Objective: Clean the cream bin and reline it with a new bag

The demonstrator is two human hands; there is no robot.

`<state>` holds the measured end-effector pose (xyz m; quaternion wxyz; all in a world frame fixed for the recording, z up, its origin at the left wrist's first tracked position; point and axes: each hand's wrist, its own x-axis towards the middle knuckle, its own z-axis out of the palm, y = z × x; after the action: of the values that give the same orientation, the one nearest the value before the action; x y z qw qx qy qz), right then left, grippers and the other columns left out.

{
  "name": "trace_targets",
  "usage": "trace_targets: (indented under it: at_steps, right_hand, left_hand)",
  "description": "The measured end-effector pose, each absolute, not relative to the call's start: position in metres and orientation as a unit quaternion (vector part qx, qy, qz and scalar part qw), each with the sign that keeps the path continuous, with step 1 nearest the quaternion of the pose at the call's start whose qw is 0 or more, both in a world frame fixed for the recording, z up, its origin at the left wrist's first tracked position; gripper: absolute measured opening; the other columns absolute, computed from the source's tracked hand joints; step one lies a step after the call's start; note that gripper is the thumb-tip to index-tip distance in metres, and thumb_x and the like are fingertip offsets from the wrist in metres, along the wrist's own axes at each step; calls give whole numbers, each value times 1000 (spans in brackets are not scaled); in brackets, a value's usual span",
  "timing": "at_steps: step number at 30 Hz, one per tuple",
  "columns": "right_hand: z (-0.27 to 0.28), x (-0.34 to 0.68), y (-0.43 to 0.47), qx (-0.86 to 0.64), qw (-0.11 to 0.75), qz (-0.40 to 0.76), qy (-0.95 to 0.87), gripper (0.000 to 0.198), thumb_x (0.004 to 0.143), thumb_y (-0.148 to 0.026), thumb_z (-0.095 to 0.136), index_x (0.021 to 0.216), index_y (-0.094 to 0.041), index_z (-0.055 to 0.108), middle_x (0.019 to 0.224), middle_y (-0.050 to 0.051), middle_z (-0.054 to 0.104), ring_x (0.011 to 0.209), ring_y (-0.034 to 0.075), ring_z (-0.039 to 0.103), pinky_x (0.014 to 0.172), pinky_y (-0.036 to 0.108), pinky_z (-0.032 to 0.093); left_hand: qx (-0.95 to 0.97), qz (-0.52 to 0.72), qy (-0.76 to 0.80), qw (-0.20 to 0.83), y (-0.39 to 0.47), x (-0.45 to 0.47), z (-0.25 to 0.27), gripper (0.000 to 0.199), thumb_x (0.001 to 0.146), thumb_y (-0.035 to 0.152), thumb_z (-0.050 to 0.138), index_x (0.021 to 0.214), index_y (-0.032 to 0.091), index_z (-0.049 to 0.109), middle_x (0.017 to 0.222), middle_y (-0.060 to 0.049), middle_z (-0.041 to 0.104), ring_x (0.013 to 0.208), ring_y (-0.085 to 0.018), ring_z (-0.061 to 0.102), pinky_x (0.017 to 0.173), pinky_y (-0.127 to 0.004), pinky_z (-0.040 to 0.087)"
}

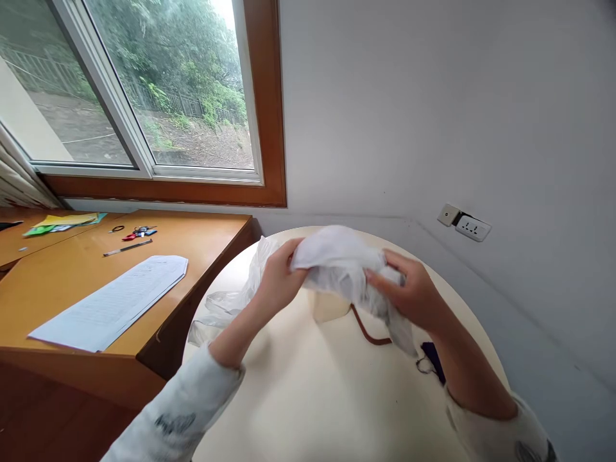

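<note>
Above the round cream table (332,391), a thin white plastic bag (341,256) hangs crumpled between my two hands. My left hand (283,276) is closed on its left edge, thumb underneath. On the right, my right hand (414,289) pinches the bunched part, and a loose end droops below it. Another clear crumpled plastic bag (226,308) lies on the table beside my left forearm. Partly hidden under the held bag are a cream-coloured object (330,308) and a brown strap (368,333). By my right wrist rests a dark navy item (433,359) with a thin cord.
A wooden desk (202,237) stands to the left with paper sheets (120,298), a pen (128,248), small keys or trinkets (139,233) and coloured papers (67,221). A window (183,96) is behind it. The wall with a socket (473,228) bounds the table's far side.
</note>
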<state>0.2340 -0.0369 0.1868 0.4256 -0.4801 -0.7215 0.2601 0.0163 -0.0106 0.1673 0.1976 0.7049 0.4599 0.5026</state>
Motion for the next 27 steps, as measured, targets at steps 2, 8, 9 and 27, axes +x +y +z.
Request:
trace_targets:
  at_steps: [2,8,9,27]
  right_hand:
    - [199,232,-19,-480,443,246,-716,23,77,-40,56,74,-18,57,67,-2,52,61,11,46,53,21,36]
    - [199,227,24,-467,426,364,-684,30,73,-45,58,87,-19,63,79,1,64,68,16,57,55,24,44]
    - [198,226,28,-468,417,390,-675,32,72,-46,59,88,-19,63,79,2,64,67,17,58,55,24,44]
    - [169,202,68,-404,458,567,-554,28,67,-44,62,66,-18,51,62,-1,53,59,12,51,57,24,41]
  left_hand:
    - [708,512,445,198,15,30,166,32,74,16,50,105,20,56,100,-3,64,90,-18,57,72,-26,47]
    - [724,485,449,200,58,44,143,34,75,16,49,109,18,52,105,-7,60,95,-21,56,78,-31,46]
    - [729,467,460,197,60,43,141,34,75,16,49,109,19,52,105,-7,60,95,-21,56,79,-32,46]
    - [778,294,512,212,63,36,142,35,74,18,48,109,16,48,116,-12,44,117,-24,38,90,-32,41]
